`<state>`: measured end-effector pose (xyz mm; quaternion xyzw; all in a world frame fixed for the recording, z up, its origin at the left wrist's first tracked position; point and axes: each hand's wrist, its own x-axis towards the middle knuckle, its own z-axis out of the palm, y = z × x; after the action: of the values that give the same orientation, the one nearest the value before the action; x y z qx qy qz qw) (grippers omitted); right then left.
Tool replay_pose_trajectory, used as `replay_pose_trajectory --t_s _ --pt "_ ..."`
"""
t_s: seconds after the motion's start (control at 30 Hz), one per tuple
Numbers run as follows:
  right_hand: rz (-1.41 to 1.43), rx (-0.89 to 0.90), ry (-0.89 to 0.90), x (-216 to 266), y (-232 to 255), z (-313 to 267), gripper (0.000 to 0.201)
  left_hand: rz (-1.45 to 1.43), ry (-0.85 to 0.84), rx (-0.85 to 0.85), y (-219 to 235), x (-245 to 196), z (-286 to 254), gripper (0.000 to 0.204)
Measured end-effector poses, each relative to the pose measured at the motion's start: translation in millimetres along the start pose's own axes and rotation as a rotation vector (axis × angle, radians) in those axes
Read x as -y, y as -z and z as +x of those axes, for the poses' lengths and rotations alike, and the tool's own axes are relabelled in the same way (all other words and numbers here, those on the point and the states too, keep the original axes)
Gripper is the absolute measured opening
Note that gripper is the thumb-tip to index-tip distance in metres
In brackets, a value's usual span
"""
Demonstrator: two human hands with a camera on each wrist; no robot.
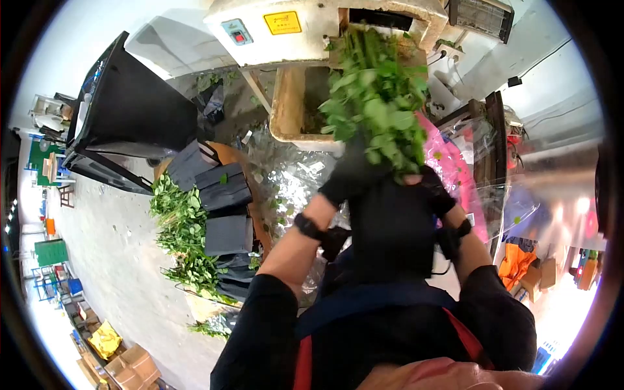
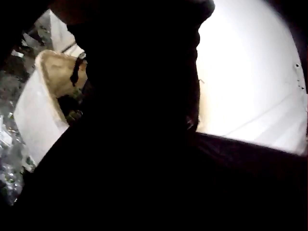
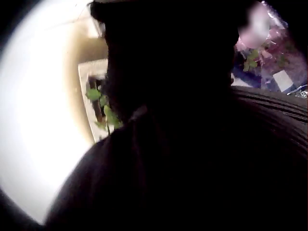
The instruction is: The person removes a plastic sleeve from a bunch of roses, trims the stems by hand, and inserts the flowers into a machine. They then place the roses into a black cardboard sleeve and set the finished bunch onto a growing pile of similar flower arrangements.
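Note:
A bunch of leafy greens (image 1: 383, 110) stands stems-up before the machine's slot in the head view. Its leafy end meets a black bag (image 1: 393, 231), which hangs down in front of the person's body. My left hand (image 1: 354, 174), in a black glove, grips the bag and bunch from the left side. On the other side my right hand (image 1: 434, 186), also gloved in black, holds them near the leaves. Both hands' fingers are largely hidden. The wrist views are mostly dark, with a few leaves (image 3: 111, 118) showing in the right one.
A white machine (image 1: 292, 49) with a red switch stands ahead, a dirty tub (image 1: 289, 107) below its slot. At left, more greens (image 1: 179, 224) lie in black bags (image 1: 229, 234) near a large black bin (image 1: 140, 107). Pink plastic (image 1: 455, 175) lies at right.

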<state>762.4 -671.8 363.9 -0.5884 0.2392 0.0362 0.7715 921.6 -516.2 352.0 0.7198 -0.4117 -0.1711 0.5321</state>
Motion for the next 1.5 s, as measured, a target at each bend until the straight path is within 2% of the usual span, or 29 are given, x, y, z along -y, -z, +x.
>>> replay_pose_trajectory --t_s 0.03,0.13,0.17,0.23,0.33,0.37,0.4,0.43,0.47,0.5,0.57,0.63,0.67,0.73,0.8,0.83,0.9,0.93,0.97,1.03,1.1,1.13,1.17,1.2,1.27,1.3,1.37,1.43,1.5 --pt "0.066 0.008 0.001 1 16 -7 0.049 0.001 0.057 0.074 -13 -7 6 0.086" --pt "0.237 -0.036 -0.128 -13 55 -18 0.046 0.277 0.003 0.055 -45 -42 20 0.076" --pt "0.25 -0.062 -0.096 -32 70 -14 0.045 0.42 -0.078 0.052 -49 -45 27 0.076" --pt "0.281 -0.116 -0.018 -75 101 1 0.044 0.379 -0.035 0.147 -47 -28 37 0.075" --pt "0.014 -0.17 -0.032 -26 37 -4 0.043 0.073 0.049 0.198 -22 7 32 0.076" --pt "0.029 -0.18 0.019 -16 12 -3 0.043 -0.014 -0.032 0.204 -18 38 29 0.078" --pt "-0.157 -0.19 0.09 -16 1 4 0.038 -0.1 -0.114 0.214 -12 60 25 0.081" --pt "-0.137 -0.162 0.129 -4 -17 6 0.038 -0.127 -0.055 0.271 2 61 21 0.083" --pt "-0.122 -0.134 0.17 14 -34 6 0.038 -0.063 -0.178 0.229 11 68 20 0.083" --pt "-0.381 -0.168 0.31 24 -40 10 0.04 0.006 -0.298 0.178 21 72 20 0.084" --pt "-0.181 -0.133 0.27 31 -36 32 0.044 0.264 -0.626 0.034 34 77 25 0.08" --pt "0.005 -0.07 0.245 46 -31 47 0.046 0.072 -0.407 0.167 44 61 37 0.068" --pt "0.024 -0.064 0.19 56 -23 48 0.039 -0.217 -0.145 0.286 43 58 43 0.059" --pt "-0.471 -0.018 0.523 45 39 50 0.034 -0.423 0.077 0.379 40 39 58 0.056" --pt "-0.338 0.03 0.488 35 85 51 0.034 -0.32 0.041 0.326 23 -5 70 0.064" --pt "-0.279 -0.019 0.367 10 117 60 0.035 -0.29 0.051 0.297 16 -23 77 0.067" --pt "-0.155 -0.14 0.234 38 98 52 0.036 -0.313 0.176 0.23 4 -40 93 0.066" --pt "-0.094 -0.201 0.169 50 93 51 0.036 -0.305 0.091 0.201 0 -33 105 0.066" --pt "-0.322 -0.148 0.456 46 111 55 0.041 -0.296 0.006 0.172 -6 -21 122 0.065" --pt "-0.812 -0.166 0.703 43 156 94 0.044 -0.102 -0.255 0.109 7 -23 160 0.061" --pt "-0.422 -0.203 0.348 90 143 156 0.039 0.159 -0.462 0.203 29 7 205 0.054" --pt "-0.449 -0.087 0.492 108 155 186 0.041 0.254 -0.466 0.194 37 19 236 0.05" --pt "-0.652 -0.068 0.491 118 186 245 0.041 0.351 -0.46 0.188 44 30 263 0.046" --pt "-0.918 -0.32 0.149 161 158 256 0.041 0.434 -0.445 0.185 50 39 284 0.043" --pt "-1.348 -0.17 0.784 158 176 273 0.042 0.568 -0.405 0.222 60 37 311 0.043" --pt "-1.449 -0.174 0.9 164 180 281 0.042 0.592 -0.354 0.248 64 32 321 0.043" --pt "-1.406 -0.204 0.843 167 181 283 0.043 0.453 -0.121 0.326 67 26 335 0.044" --pt "-1.088 -0.258 0.662 162 163 262 0.043 0.351 -0.286 0.305 57 48 318 0.045" --pt "-0.706 -0.298 0.524 141 133 219 0.044 0.212 -0.155 0.285 49 37 283 0.047"
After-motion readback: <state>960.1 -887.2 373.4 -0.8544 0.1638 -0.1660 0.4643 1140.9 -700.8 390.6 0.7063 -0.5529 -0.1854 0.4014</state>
